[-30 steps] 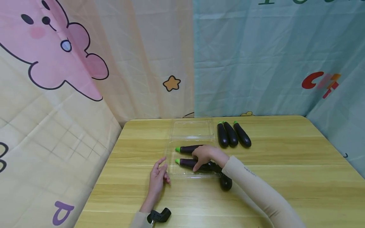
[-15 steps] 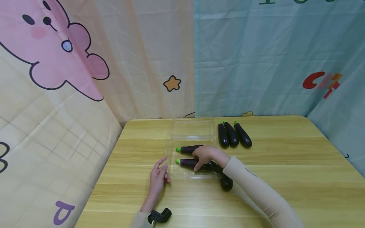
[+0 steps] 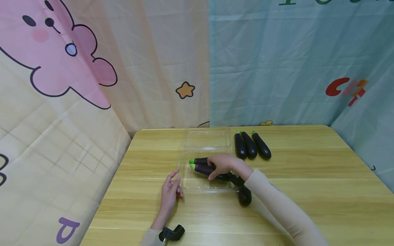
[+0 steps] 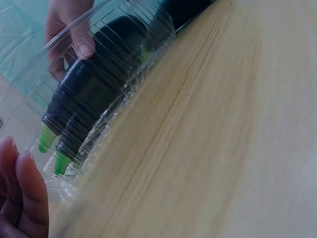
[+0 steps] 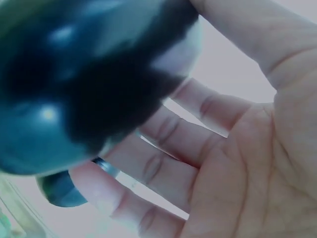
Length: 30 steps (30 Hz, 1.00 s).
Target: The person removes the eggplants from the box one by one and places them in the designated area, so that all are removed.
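In the head view, two dark purple eggplants with green stems lie side by side in a clear plastic clamshell box [image 3: 192, 186]. The right hand [image 3: 224, 163] grips the nearer eggplant [image 3: 201, 169], thumb on its near side, fingers over the far side. Beyond it, the far eggplant [image 3: 200, 161] is partly covered by that hand. The right wrist view has a glossy eggplant [image 5: 99, 69] large against the curved fingers [image 5: 163, 163]. Beside the box's left edge, the left hand [image 3: 170, 192] is loosely bent and holds nothing; whether it touches the box I cannot tell.
Another eggplant [image 3: 245, 197] lies at the box's front right, partly hidden under the right wrist. Three more eggplants [image 3: 250, 146] stand in a row right of the box's lid [image 3: 207, 139], which is folded back on the wooden table [image 3: 307, 160]. Printed curtains [image 3: 261, 68] hang behind.
The gripped eggplant has shifted away from the person, its stem end now close against the far eggplant. The right hand has moved slightly with it; the left hand has stayed put.
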Motion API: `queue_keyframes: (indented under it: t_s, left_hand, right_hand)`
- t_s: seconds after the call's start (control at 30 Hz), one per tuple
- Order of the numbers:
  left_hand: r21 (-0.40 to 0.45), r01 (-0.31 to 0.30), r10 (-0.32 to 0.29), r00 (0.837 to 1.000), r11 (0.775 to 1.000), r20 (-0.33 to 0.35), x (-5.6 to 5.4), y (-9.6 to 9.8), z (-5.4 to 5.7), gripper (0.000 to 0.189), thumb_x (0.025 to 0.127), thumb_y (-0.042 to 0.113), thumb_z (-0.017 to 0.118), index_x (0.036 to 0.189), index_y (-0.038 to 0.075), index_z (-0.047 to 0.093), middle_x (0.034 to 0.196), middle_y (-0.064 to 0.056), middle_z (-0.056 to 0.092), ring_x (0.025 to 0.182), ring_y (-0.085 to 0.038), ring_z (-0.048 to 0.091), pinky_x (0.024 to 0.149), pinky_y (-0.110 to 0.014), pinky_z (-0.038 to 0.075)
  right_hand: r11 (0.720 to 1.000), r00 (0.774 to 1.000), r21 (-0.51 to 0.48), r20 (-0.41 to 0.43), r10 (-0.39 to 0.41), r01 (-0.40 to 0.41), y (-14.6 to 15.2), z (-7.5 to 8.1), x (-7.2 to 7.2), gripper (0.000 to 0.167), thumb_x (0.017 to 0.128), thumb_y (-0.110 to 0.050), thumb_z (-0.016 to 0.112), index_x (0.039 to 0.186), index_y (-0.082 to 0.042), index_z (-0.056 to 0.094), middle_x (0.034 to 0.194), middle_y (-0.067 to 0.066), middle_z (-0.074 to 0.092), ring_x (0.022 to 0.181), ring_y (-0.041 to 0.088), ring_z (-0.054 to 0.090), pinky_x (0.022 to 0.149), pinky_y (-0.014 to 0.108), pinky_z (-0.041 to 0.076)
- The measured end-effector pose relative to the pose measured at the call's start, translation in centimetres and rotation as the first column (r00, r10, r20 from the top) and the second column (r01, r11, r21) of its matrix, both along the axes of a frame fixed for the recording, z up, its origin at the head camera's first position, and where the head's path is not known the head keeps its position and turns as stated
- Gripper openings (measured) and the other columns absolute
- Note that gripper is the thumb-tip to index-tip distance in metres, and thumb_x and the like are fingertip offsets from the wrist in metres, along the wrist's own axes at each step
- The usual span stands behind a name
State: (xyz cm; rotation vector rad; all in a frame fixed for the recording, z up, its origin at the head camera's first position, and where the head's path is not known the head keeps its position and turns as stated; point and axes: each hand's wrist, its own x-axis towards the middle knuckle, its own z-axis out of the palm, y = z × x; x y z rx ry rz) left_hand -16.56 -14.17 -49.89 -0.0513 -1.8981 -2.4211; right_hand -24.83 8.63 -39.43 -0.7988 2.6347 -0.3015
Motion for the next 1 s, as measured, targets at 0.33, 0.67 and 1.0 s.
queue_keyframes:
  t_s: [0.33,0.67,1.0]
  left_hand:
    - [-0.011,-0.002,0.002,1.000,1.000,-0.012,0.0,-0.1,-0.1,0.044,0.100,0.017,0.050,0.138,-0.004,0.039,0.055,0.002,0.045,0.045,-0.009,0.048,0.043,-0.021,0.046]
    - [-0.020,0.003,-0.003,1.000,1.000,-0.011,0.0,-0.1,0.0,0.045,0.100,0.018,0.050,0.138,-0.004,0.038,0.055,0.002,0.045,0.045,-0.008,0.048,0.043,-0.021,0.046]
    - [-0.023,0.001,-0.001,1.000,1.000,-0.003,0.0,-0.1,0.1,0.044,0.100,0.018,0.050,0.138,-0.002,0.040,0.055,0.002,0.045,0.045,-0.009,0.048,0.043,-0.021,0.046]
  right_hand:
    - [0.998,0.996,-0.069,-0.085,0.004,-0.010,0.6,0.6,0.2,0.043,0.078,-0.052,0.073,0.101,-0.018,0.057,0.076,-0.004,0.054,0.065,0.015,0.048,0.056,0.031,0.037]
    - [0.965,0.978,-0.260,-0.193,-0.080,0.028,1.3,0.9,1.2,0.043,0.080,-0.055,0.070,0.098,-0.017,0.056,0.070,-0.007,0.053,0.056,0.011,0.047,0.049,0.027,0.038]
    - [0.916,0.935,-0.388,-0.278,-0.219,0.099,2.2,1.1,2.3,0.054,0.081,-0.063,0.062,0.102,-0.014,0.055,0.066,-0.007,0.052,0.052,0.010,0.047,0.044,0.027,0.039]
